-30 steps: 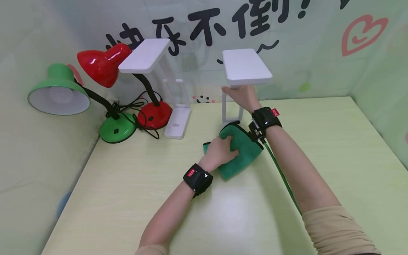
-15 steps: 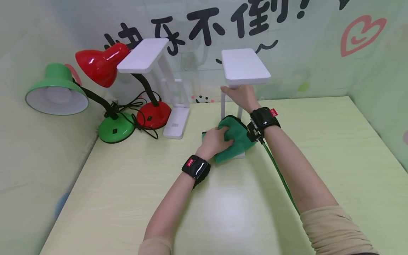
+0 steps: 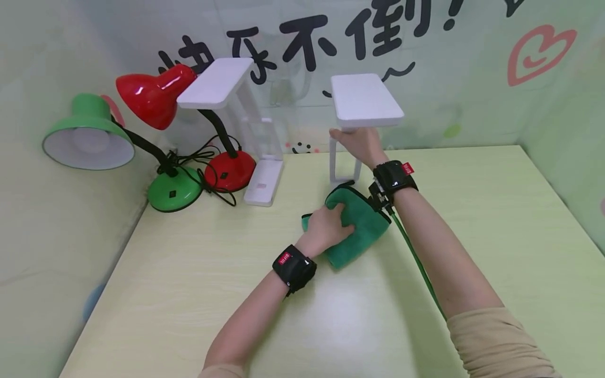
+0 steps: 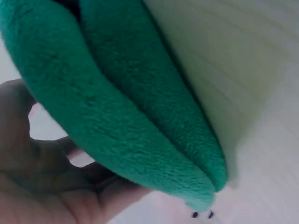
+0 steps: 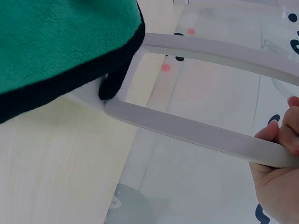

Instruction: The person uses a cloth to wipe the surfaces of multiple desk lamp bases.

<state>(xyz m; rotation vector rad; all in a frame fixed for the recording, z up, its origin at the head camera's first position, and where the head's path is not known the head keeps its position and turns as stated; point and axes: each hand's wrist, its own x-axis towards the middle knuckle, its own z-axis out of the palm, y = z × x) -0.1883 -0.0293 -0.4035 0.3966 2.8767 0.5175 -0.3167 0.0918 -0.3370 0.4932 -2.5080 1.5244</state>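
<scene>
My left hand (image 3: 327, 227) holds a folded green cloth (image 3: 361, 228) with black edging over the base of a white desk lamp (image 3: 366, 100), and the base is hidden under it. In the left wrist view the thick folds of the cloth (image 4: 121, 121) lie against the fingers (image 4: 117, 193). My right hand (image 3: 363, 144) grips the lamp's upright frame just below its flat head. The right wrist view shows that hand (image 5: 280, 172) curled round one bar of the frame (image 5: 187, 128), while the cloth's black edge touches the frame's foot.
Left of the hands stand a second white lamp (image 3: 263, 181), a red lamp (image 3: 229, 170) and a green lamp (image 3: 174, 191), with tangled black cords (image 3: 208, 157) between them. The pale table (image 3: 189, 294) meets a printed wall (image 3: 293, 89) at the back.
My left hand moved the cloth up towards the frame's foot, baring the front of the base, then drew it back towards me over the base. The right hand keeps its grip.
</scene>
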